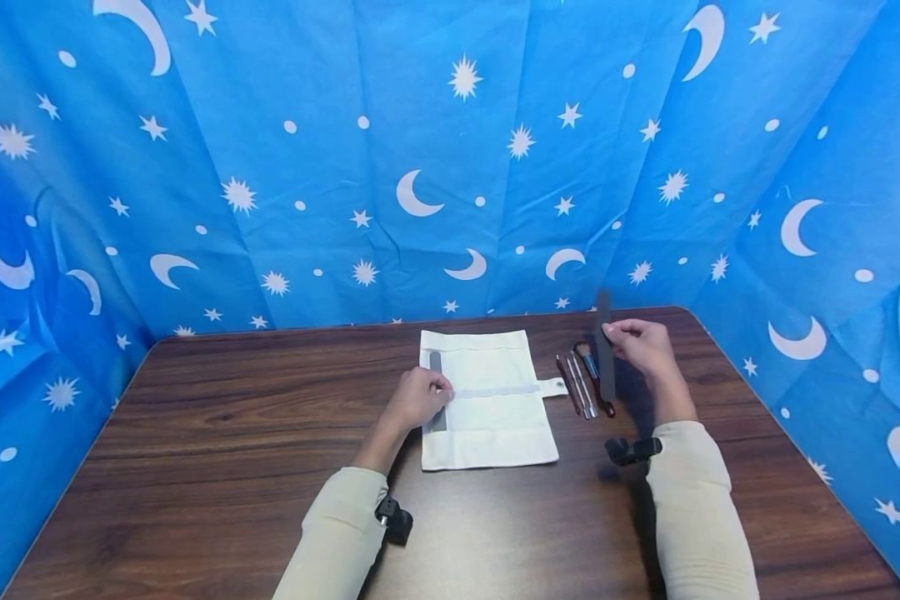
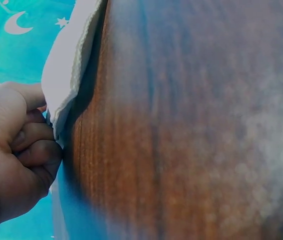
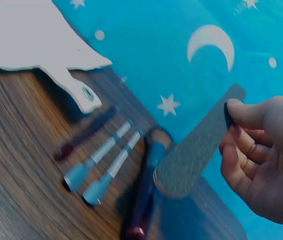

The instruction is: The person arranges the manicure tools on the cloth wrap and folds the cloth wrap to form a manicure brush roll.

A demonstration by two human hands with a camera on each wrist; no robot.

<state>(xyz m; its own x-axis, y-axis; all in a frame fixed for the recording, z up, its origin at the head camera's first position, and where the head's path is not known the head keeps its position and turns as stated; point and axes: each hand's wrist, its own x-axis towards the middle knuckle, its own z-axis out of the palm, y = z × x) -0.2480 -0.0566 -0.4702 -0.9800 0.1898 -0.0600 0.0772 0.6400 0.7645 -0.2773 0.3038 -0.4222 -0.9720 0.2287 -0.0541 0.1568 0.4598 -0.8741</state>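
Observation:
A white cloth roll-up case (image 1: 495,417) lies unfolded on the table, with an elastic band across its middle and a snap tab at its right. Under my left hand (image 1: 420,397) a grey nail file (image 1: 436,363) lies along the case's left side, its middle hidden. In the left wrist view, the curled fingers of that hand grip the cloth edge (image 2: 64,85). My right hand (image 1: 642,346) pinches a dark grey nail file (image 3: 199,145) between thumb and fingers near its upper end, raised above the tools at the right.
Right of the case lie a dark red stick tool (image 1: 569,385), two metal cuticle tools (image 1: 583,387) and a brush with a dark red handle (image 1: 587,360). A blue curtain with stars and moons (image 1: 450,167) hangs behind the wooden table (image 1: 270,417).

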